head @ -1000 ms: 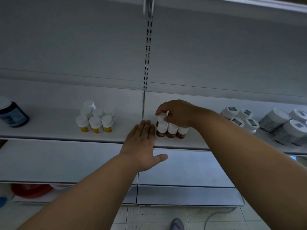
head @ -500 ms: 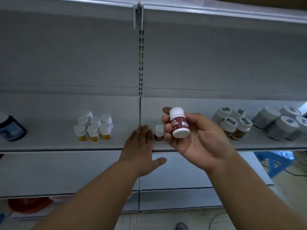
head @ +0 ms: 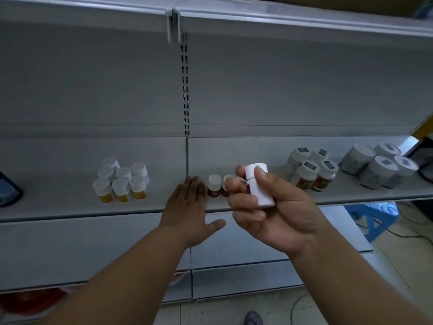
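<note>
— White plastic is all the bottle (head: 259, 185) shows now; half a second ago its dark red label faced the camera. Entry: turned within the grip.
— And a second ago?
— It stood on the shelf (head: 70, 207) among the red-brown bottles (head: 214, 187), with the right hand (head: 281, 214) reaching over them. So it is picked, lifted clear and being looked over. Judgement: an inspection step; putting back or sorting not yet begun.
— Position of the bottle?
— In the air in front of the shelf edge, tilted, cap end uppermost, just right of the red-brown bottles left standing.
— Fingers?
— Right hand: fingers (head: 241, 200) curled round the bottle's body from the left, thumb pressing near the cap. A full wrap, not a tip pinch.
— Left?
— Left hand (head: 187, 202): flat, fingers straight and together on the shelf front, just beside the red-brown bottles, thumb spread below the edge. Holds nothing; unchanged across all three readings.
</note>
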A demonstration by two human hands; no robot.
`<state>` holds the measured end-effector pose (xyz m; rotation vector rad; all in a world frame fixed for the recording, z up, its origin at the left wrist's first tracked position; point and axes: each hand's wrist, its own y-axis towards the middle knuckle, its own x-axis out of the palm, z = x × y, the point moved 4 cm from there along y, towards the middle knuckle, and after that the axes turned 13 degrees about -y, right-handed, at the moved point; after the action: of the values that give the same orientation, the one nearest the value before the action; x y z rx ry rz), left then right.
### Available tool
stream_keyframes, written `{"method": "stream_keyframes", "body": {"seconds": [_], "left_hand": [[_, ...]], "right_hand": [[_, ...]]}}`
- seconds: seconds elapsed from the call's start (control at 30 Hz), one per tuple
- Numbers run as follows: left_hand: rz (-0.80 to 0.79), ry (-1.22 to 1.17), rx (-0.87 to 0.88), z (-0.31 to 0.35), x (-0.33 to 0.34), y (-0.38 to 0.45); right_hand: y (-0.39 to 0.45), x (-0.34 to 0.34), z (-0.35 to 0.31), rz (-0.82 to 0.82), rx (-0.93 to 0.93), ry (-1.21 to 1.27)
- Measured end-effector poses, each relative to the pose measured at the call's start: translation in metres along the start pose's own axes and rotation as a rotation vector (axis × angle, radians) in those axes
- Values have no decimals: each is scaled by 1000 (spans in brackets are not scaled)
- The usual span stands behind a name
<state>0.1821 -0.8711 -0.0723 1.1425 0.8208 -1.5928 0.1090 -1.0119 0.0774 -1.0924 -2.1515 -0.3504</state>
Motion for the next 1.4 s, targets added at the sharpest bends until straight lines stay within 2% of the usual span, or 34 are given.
{"method": "stream_keyframes", "body": {"seconds": [0.17, 0.33, 0.43, 0.63, 0.8, 0.9, 0.97, 1.07, 1.1, 1.17, 1.23, 1.27, 1.33, 1.4], "left_hand": [[35, -17, 5, -1, 0, 2], [9, 21, -4, 1, -1, 0], [11, 30, -6, 0, 0, 1], [12, 42, -7, 1, -3, 0], [-12, 36, -19, 4, -6, -3], [-21, 50, -27, 6, -8, -4], [-23, 56, -28, 7, -9, -5], [-33, 54, -32, 7, -9, -4], [-32, 49, -32, 6, -8, -4], [-25, 38, -27, 6, -7, -4], [-26, 33, -23, 6, -7, -4], [-28, 34, -25, 6, -8, -4], [-31, 50, -30, 7, -10, -5], [-35, 59, -35, 9, -11, -5]], "right_hand": [[0, 1, 0, -64, 102, -8], [-8, 0, -2, -49, 39, -89], [-7, 2, -3, -41, 49, -54], [-10, -5, -3, 84, 41, -107], [-12, -3, -8, 216, -58, -274], [-13, 2, -12, 293, -151, -561], [-18, 6, -18, 357, -268, -926], [-30, 12, -27, 506, -673, -1700], [-33, 14, -27, 531, -820, -1878], [-36, 17, -22, 542, -1054, -2047], [-39, 17, -19, 537, -1170, -2052], [-39, 18, -20, 523, -1150, -2014], [-39, 17, -23, 561, -887, -1714], [-33, 10, -24, 645, -503, -1171]]}}
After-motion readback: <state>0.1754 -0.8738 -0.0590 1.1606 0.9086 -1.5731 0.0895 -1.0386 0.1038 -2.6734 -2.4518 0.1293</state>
